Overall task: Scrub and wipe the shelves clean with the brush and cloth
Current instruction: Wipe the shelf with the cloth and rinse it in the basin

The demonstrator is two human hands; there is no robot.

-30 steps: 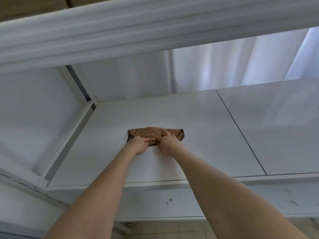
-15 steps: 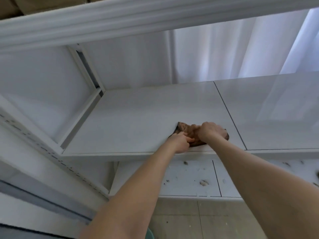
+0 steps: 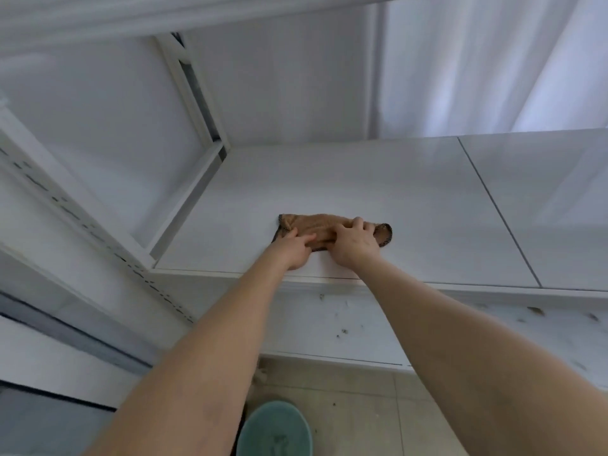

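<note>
While both hands bear on the crumpled brown knitted cloth (image 3: 332, 227), its long axis runs parallel to the front edge of the smooth white shelf board (image 3: 411, 199), close behind it. My left hand (image 3: 292, 250) pinches the near hem. My right hand (image 3: 353, 245) curls over the soft middle, slightly deeper in.

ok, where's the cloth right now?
Head view, centre: cloth lies on the upper shelf near its front edge, left hand and right hand holding it.
</note>
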